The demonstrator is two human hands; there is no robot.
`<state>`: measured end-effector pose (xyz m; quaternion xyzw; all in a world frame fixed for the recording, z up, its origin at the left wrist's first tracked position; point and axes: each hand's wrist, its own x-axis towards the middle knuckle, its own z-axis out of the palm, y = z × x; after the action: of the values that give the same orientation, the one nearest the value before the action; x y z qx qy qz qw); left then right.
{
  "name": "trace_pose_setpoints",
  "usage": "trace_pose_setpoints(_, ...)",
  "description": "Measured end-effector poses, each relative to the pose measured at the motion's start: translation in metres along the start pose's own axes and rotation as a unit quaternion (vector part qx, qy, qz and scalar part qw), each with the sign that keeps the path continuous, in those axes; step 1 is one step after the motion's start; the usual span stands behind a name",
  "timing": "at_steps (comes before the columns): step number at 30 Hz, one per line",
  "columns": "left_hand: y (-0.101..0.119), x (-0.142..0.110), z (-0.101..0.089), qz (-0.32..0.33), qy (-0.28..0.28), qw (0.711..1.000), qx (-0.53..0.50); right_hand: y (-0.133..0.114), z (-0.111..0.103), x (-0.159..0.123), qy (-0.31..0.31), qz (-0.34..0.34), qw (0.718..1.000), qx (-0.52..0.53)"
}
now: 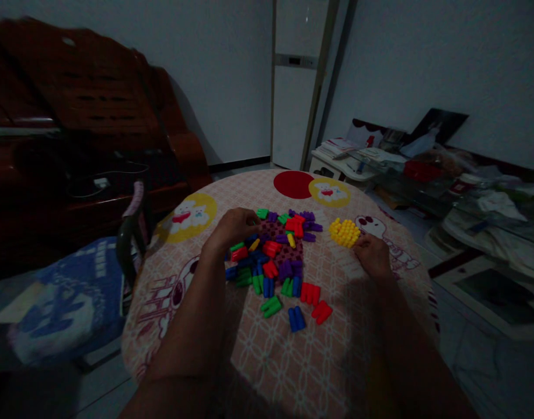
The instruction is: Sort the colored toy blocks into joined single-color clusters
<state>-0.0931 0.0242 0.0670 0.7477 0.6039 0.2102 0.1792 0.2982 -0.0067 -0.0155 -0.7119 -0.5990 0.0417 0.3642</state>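
Observation:
My left hand [235,228] is above the far left side of a heap of plastic building blocks, its fingers bent together. A bit of green shows by the fingertips, but I cannot make out what they hold. My right hand [373,255] pinches the near right edge of a yellow block assembly [344,233], made of many small knobbed pieces joined together. Between the hands lie loose red blocks [271,249], blue blocks [296,319], green blocks [271,306] and purple blocks [286,269]. Part of a dark red perforated surface [271,230] shows among them.
The round table wears a patterned cloth [267,361] with cartoon prints. At the left stand a chair [131,233] with a blue cover and a wooden bench [101,110]. A cluttered glass-topped stand [424,180] is at the right, a tall white cabinet-like unit [295,105] behind.

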Motion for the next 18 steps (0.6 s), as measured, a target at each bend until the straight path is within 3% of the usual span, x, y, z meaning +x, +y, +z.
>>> trace_pose_setpoints(2,0.007,0.001,0.007,-0.011,-0.099,0.988,0.117,-0.004,0.000,-0.003,0.014,0.004,1.000,-0.011)
trace_pose_setpoints(4,0.011,0.001,0.014,-0.033,-0.153,0.969,0.191,-0.009,0.000,-0.006,0.023,0.001,1.000,-0.007)
trace_pose_setpoints(9,0.010,0.004,0.024,-0.052,-0.164,0.960,0.220,-0.018,0.000,-0.011,0.034,-0.008,0.999,0.029)
trace_pose_setpoints(13,0.010,0.007,0.021,-0.036,-0.119,0.982,0.144,-0.033,0.006,-0.020,0.008,-0.018,0.989,0.149)
trace_pose_setpoints(15,0.016,0.008,0.023,0.023,-0.093,0.995,0.041,-0.049,0.013,-0.029,-0.048,-0.030,0.969,0.239)
trace_pose_setpoints(18,0.036,0.005,0.033,0.129,-0.073,0.982,-0.121,-0.078,0.022,-0.047,-0.139,-0.036,0.924,0.353)
